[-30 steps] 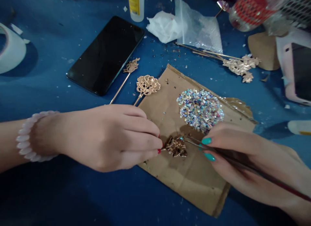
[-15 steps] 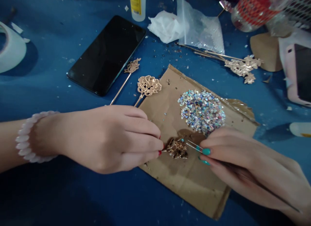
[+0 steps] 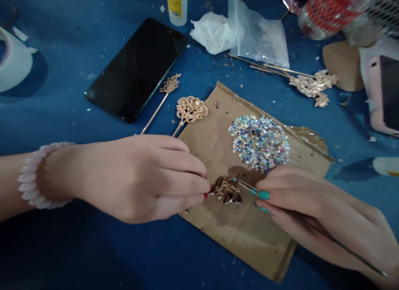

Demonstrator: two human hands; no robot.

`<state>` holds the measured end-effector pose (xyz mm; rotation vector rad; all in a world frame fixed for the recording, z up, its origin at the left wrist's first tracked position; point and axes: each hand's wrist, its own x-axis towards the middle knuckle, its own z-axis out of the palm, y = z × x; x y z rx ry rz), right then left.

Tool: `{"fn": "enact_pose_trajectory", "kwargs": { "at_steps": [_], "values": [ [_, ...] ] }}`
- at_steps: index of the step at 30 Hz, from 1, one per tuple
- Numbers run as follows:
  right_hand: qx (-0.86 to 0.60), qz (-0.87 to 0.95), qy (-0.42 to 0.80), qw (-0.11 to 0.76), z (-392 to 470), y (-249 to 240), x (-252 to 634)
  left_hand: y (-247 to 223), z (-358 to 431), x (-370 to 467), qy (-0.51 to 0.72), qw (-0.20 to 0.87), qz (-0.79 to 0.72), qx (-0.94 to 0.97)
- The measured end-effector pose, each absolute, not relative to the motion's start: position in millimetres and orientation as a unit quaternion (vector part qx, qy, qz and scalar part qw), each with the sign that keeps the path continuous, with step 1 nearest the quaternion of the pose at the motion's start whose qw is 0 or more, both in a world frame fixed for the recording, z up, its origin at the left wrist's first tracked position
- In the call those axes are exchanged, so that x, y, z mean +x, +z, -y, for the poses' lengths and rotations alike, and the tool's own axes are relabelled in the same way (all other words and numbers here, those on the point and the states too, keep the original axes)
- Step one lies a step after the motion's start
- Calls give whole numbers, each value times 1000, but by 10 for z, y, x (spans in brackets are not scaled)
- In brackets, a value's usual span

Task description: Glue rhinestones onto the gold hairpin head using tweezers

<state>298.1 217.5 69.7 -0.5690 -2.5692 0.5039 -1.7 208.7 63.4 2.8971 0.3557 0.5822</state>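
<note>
My left hand (image 3: pixel 140 178) pinches the stem (image 3: pixel 211 193) of the gold ornament (image 3: pixel 228 192), which sits between both hands. My right hand (image 3: pixel 318 202) grips tweezers (image 3: pixel 249 186); tips have just parted, clear of the ornament, so the bluish chip (image 3: pixel 234 179) there looks released.

The table (image 3: pixel 156 252) (blue) bears a phone (image 3: pixel 137 70) and cardboard (image 3: pixel 243 236).
</note>
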Motion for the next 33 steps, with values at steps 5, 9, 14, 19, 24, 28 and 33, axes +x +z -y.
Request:
{"fn": "enact_pose_trajectory", "kwargs": {
  "at_steps": [5, 9, 14, 19, 24, 28, 33],
  "values": [
    [-207, 933, 179, 235, -2166, 697, 3006, 629, -2076, -25, 190, 82, -120, 971],
    [-214, 935, 181, 217, -2149, 701, 3011, 622, -2089, -32, 188, 80, -117, 972],
    [-225, 935, 173, 211, -2128, 704, 3044, 626, -2094, -23, 193, 88, -116, 970],
    [-216, 936, 184, 208, -2151, 757, 3034, 643, -2084, -18, 197, 85, -118, 969],
    [-214, 930, 211, 211, -2160, 751, 3005, 647, -2085, -16, 204, 90, -119, 968],
    [-216, 921, 218, 239, -2183, 693, 3008, 646, -2091, 0, 208, 90, -119, 967],
    [-209, 919, 258, 214, -2234, 721, 2993, 644, -2101, 3, 206, 92, -111, 968]
  ]
}}
